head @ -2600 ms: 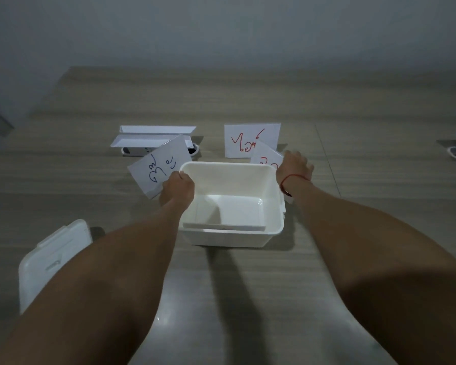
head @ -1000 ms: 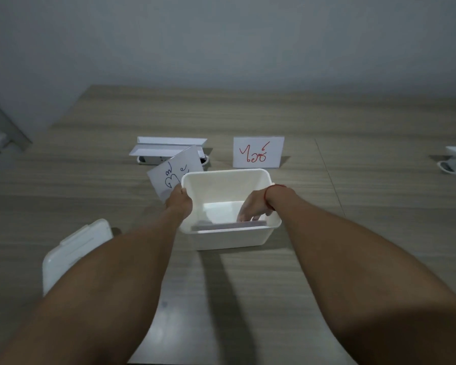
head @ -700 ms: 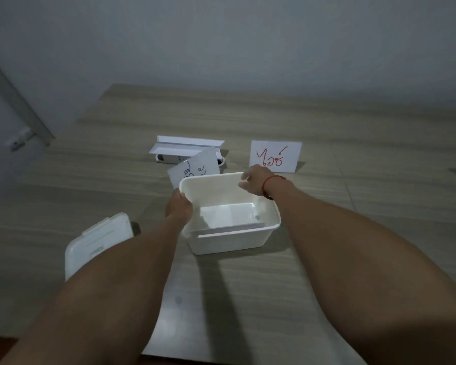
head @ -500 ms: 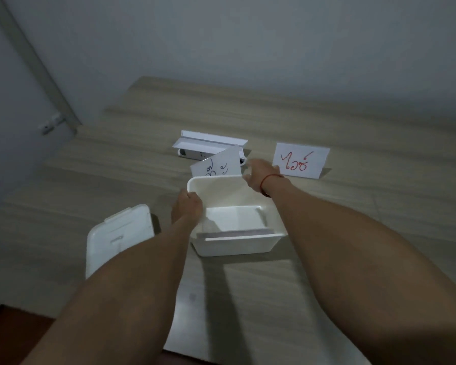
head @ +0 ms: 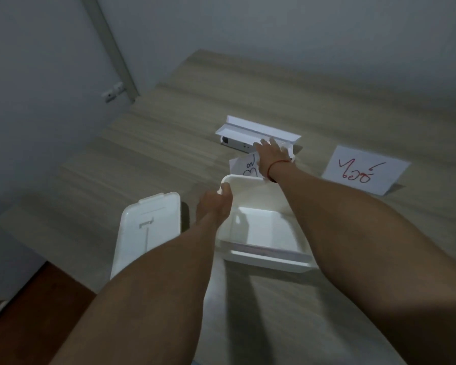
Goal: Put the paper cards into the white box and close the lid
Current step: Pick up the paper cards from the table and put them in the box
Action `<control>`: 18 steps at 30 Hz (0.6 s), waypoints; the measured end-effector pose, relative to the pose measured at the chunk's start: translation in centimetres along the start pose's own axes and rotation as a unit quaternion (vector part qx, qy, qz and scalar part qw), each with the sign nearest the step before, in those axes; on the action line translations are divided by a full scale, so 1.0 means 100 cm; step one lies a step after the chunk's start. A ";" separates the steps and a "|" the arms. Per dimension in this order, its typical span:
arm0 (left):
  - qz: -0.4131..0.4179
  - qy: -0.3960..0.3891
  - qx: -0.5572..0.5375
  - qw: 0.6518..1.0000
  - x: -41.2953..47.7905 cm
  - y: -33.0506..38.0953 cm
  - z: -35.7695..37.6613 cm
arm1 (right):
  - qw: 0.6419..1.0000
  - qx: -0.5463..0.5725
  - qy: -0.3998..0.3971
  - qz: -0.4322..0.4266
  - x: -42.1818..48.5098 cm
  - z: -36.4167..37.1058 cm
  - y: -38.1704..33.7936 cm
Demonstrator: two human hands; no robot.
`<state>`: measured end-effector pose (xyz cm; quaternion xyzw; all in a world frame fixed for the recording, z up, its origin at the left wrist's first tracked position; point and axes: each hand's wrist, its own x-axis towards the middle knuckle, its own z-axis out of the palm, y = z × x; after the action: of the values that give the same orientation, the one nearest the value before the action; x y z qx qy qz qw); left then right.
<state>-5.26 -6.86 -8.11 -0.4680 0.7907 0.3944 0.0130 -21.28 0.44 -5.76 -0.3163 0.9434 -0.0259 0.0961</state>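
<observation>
The open white box stands mid-table, with a paper card leaning inside against its near wall. My left hand grips the box's far left corner, thumb over the rim. Just beyond the far rim stands a card with black writing. My right hand reaches over that card with its fingers spread, and its fingertips are near a long folded white paper. A card with red writing stands apart at the right. The white lid lies flat to the left of the box.
A small white device with a dark end sits under the folded paper. The table's left edge runs close to the lid, with brown floor below it. A grey wall and a door frame lie behind.
My right hand came out of the box and reached past its far rim over the black-written card. My left hand let go of that card and took the box's corner. The view swung left.
</observation>
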 end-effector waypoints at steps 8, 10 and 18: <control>0.002 -0.002 0.002 1.000 0.003 0.001 0.000 | 0.996 -0.065 0.056 -0.007 -0.004 0.009 0.002; -0.002 -0.004 0.006 1.000 0.003 0.000 0.000 | 0.997 -0.037 0.070 -0.021 -0.007 0.010 0.003; 0.040 -0.017 0.028 0.999 -0.013 0.008 -0.005 | 0.975 0.045 0.219 -0.011 -0.047 -0.041 -0.005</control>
<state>-4.93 -6.02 -6.79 -0.4289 0.8188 0.3808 0.0240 -18.14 2.79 -0.93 -0.3087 0.9359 -0.1382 -0.0987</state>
